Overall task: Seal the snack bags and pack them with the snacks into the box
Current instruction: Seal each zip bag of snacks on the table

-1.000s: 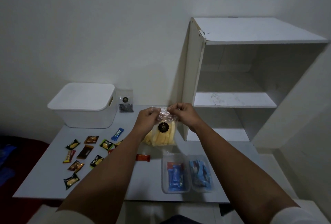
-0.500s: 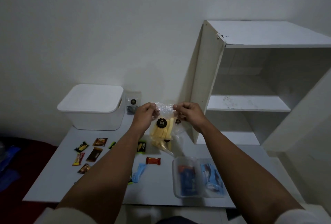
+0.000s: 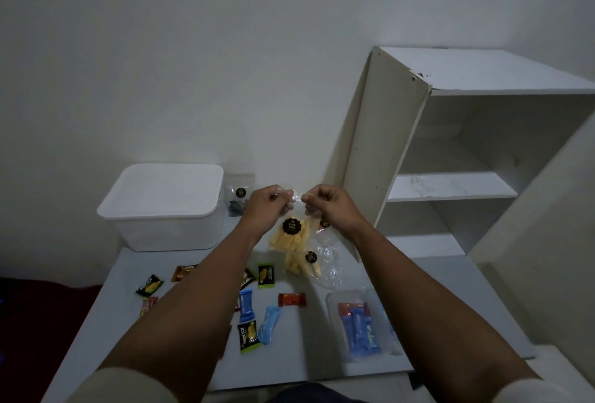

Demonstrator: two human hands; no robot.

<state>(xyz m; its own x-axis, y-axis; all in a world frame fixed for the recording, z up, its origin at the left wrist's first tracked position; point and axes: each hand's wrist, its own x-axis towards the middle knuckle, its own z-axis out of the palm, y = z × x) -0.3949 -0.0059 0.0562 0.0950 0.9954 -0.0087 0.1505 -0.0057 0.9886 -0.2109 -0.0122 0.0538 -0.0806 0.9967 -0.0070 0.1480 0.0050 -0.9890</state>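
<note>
A clear snack bag [image 3: 289, 236] of yellow sticks with a black round label hangs above the table. My left hand [image 3: 264, 206] and my right hand [image 3: 326, 204] each pinch its top edge, close together. Under it lies a second clear bag [image 3: 306, 265] of yellow sticks. A third small bag [image 3: 237, 196] with dark contents leans on the wall beside the white lidded box [image 3: 164, 206]. Several small wrapped snacks [image 3: 265, 275] lie scattered on the table, partly hidden by my left forearm.
Clear plastic containers [image 3: 357, 327] holding blue and red packets sit at the table's front right. A white open shelf unit [image 3: 450, 186] stands at the right. The grey table's [image 3: 106, 315] left edge drops to a dark floor.
My hands have drawn closer together along the bag's top edge. The head camera has tilted and shifted, so the table sits lower in view.
</note>
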